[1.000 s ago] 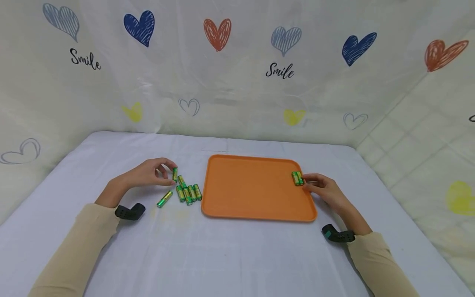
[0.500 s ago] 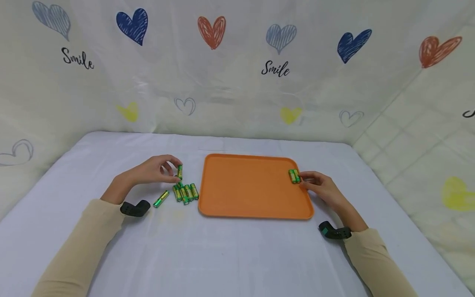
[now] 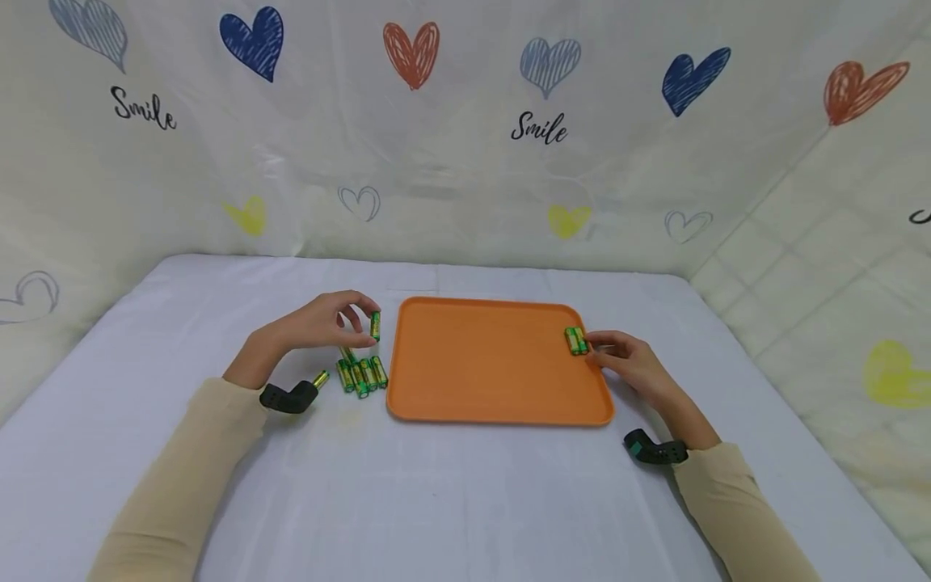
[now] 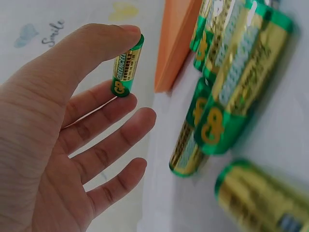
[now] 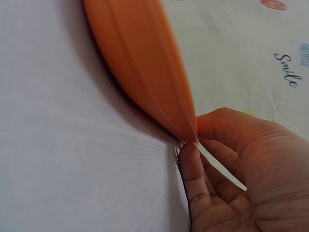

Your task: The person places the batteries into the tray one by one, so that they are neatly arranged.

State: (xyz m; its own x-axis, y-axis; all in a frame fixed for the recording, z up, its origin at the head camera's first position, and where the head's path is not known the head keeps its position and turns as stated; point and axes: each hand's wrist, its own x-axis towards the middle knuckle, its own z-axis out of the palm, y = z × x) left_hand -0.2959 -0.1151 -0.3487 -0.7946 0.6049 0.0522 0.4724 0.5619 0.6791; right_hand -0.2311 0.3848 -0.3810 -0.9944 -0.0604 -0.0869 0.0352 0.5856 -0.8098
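Left hand (image 3: 323, 319): grasping one GP Greencell battery (image 3: 375, 326), pinched end to end, thumb on one end and fingertip on the other. Remaining fingers spread loose.
Right hand (image 3: 633, 364): grasping the right rim of the orange tray (image 3: 487, 380), thumb and a finger either side of the edge. Can't tell if a fingertip also touches the nearest battery there.
Held battery, position: in the air just outside the tray's left edge, near its far-left corner. Tray lies to its right.
Held battery, axis: near-to-far in the head view, finger at the far end, thumb at the near. Can't read its pitch.
Key relation (my read): held battery to battery pair (image 3: 576, 341). Pair sits inside the tray against the right rim, side by side, long axes near-to-far. Held one roughly parallel, so little yaw needed to match. Nearly the full tray width lies between them.
Nearer hand: right is just beside the pair; left has the held battery and is closest to the battery cluster (image 3: 360, 378).
Cluster: left of the tray, on the white cloth (image 3: 451, 501), bunched side by side; one partly behind the others.
Loose battery (image 3: 322, 378): left of the cluster, apart from it, partly hidden by the left wrist camera (image 3: 289, 398).
Backdrop (image 3: 465, 162): pale sheet with hearts, beyond the table.
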